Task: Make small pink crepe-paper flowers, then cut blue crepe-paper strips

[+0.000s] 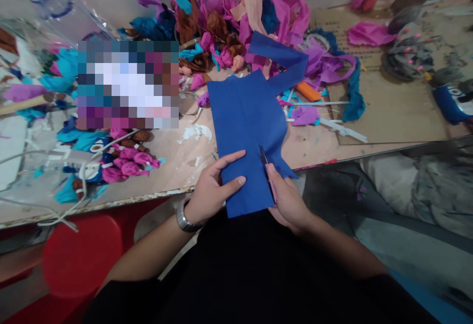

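Note:
A sheet of dark blue fabric or crepe-like paper (240, 117) lies over the table's front edge, its near end in front of my body. Gripping its left edge, my left hand (218, 181) has the thumb and index finger on top and the other fingers hidden beneath. My right hand (288, 196) is closed around a pair of scissors (263, 155), whose blades point away from me into the sheet. A cut runs from the near edge up to the blades, with a blue flap to the right. Beyond the sheet lies a folded blue strip (284, 60).
Crumpled pink, purple, brown and teal strips (218, 18) are heaped along the wall. An orange utility knife (308, 91) lies right of the sheet. A cardboard sheet (402, 102) covers the right side. White cords (84, 176) cross the left, above a red stool (81, 255).

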The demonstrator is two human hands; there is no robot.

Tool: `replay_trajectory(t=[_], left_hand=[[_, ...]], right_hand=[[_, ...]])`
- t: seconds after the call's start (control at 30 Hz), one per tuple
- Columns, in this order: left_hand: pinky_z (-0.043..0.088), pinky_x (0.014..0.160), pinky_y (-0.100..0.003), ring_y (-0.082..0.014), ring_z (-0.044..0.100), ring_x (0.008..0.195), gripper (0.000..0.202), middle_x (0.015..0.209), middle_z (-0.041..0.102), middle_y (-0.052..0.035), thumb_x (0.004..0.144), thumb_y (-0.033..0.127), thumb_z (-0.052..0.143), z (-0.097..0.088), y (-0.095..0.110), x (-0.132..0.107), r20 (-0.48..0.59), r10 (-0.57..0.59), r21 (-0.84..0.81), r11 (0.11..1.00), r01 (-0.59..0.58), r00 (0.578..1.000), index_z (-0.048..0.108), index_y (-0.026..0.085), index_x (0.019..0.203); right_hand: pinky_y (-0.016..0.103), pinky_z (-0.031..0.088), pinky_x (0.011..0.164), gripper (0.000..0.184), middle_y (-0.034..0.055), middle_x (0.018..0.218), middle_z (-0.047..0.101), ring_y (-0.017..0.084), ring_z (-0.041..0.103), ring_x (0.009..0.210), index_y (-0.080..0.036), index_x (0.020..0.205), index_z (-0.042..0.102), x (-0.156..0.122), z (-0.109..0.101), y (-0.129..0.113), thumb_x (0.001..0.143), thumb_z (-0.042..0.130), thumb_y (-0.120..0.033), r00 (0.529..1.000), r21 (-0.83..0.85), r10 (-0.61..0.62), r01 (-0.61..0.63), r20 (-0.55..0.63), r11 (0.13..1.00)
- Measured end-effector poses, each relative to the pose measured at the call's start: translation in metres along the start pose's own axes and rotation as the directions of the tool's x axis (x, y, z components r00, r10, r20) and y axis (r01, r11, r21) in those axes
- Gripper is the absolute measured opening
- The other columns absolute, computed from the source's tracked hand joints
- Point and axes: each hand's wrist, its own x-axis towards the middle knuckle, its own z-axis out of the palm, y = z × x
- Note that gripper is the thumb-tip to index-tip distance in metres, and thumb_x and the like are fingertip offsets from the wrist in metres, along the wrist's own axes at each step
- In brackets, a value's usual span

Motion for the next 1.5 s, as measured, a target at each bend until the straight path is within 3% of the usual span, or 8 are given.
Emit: replay_trajectory(t=[0.17,0.6,0.73,0.83,0.97,1.23,1.4,1.5], left_hand=[[0.063,0.105,-0.042,-0.0254,0.073,0.119,0.059,0.139,0.072,-0.0106,0.087,0.033,0.085,0.001,0.002,-0.001,0.007,0.002,-0.005,1.000,-0.002,1.000,0.067,0.026,0.143],[0.061,0.109,-0.042,-0.0264,0.071,0.126,0.060,0.144,0.070,-0.0099,0.087,0.032,0.086,-0.001,0.002,-0.002,0.014,0.013,0.001,1.000,-0.013,1.000,0.067,0.027,0.144],[0.062,0.108,-0.041,-0.0265,0.070,0.126,0.059,0.144,0.070,-0.0098,0.087,0.032,0.086,-0.001,0.002,-0.002,0.012,0.016,0.005,1.000,-0.016,1.000,0.067,0.027,0.143],[0.063,0.106,-0.043,-0.0273,0.071,0.125,0.060,0.143,0.070,-0.0105,0.087,0.032,0.086,-0.002,0.002,-0.002,0.008,0.017,0.009,1.000,-0.017,1.000,0.067,0.027,0.143],[0.063,0.105,-0.041,-0.0267,0.071,0.125,0.061,0.145,0.069,-0.0104,0.086,0.032,0.086,-0.003,0.001,0.000,-0.006,0.025,0.003,1.000,-0.025,1.000,0.067,0.027,0.144],[0.066,0.098,-0.034,-0.0225,0.075,0.114,0.061,0.137,0.073,-0.0094,0.086,0.031,0.087,-0.003,0.008,0.004,-0.030,0.025,0.003,1.000,-0.025,0.999,0.067,0.027,0.144],[0.066,0.097,-0.033,-0.0216,0.075,0.113,0.061,0.137,0.073,-0.0080,0.086,0.029,0.087,-0.003,0.011,0.006,-0.054,0.017,-0.025,1.000,-0.018,0.998,0.067,0.029,0.144],[0.066,0.097,-0.032,-0.0213,0.075,0.114,0.060,0.138,0.073,-0.0071,0.086,0.029,0.087,-0.004,0.010,0.005,-0.069,0.019,-0.024,0.999,-0.021,0.997,0.068,0.030,0.143]], right_hand=[[0.047,0.066,0.086,0.044,0.0105,0.113,0.081,0.032,0.076,0.114,-0.027,0.119,0.071,0.000,0.003,0.001,0.088,0.080,-0.056,1.000,0.011,-0.030,0.030,0.001,1.000],[0.050,0.060,0.111,0.048,0.0083,0.133,0.078,0.032,0.067,0.136,-0.027,0.128,0.070,-0.002,0.005,0.002,0.089,0.080,-0.052,1.000,0.044,-0.008,0.010,-0.029,0.999],[0.048,0.063,0.102,0.042,0.0087,0.122,0.081,0.031,0.073,0.125,-0.026,0.123,0.072,-0.001,0.004,0.002,0.090,0.079,-0.051,0.999,0.048,0.001,0.000,-0.032,0.999],[0.041,0.065,0.076,0.037,0.0069,0.095,0.081,0.027,0.078,0.090,-0.025,0.111,0.072,-0.001,0.000,0.003,0.092,0.076,-0.055,0.999,0.015,0.015,-0.015,-0.030,1.000],[0.026,0.038,0.041,0.045,-0.0054,0.050,0.052,0.011,0.047,0.041,-0.022,0.079,0.061,-0.004,-0.004,0.003,0.091,0.075,-0.063,0.999,-0.010,0.025,-0.024,0.036,1.000],[0.025,0.027,0.045,0.049,-0.0092,0.042,0.039,0.009,0.034,0.038,-0.023,0.075,0.052,-0.017,-0.012,0.007,0.098,0.064,-0.065,0.978,-0.059,-0.026,0.039,0.205,0.997],[0.028,0.027,0.049,0.055,-0.0062,0.045,0.045,0.011,0.035,0.042,-0.020,0.086,0.062,-0.031,-0.030,-0.002,0.107,0.042,-0.067,0.937,-0.315,0.107,0.003,0.333,0.949],[0.026,0.025,0.048,0.053,-0.0054,0.051,0.049,0.009,0.034,0.044,-0.016,0.094,0.066,-0.044,-0.043,-0.025,0.110,0.040,-0.060,0.865,-0.445,0.256,-0.043,0.431,0.894]])
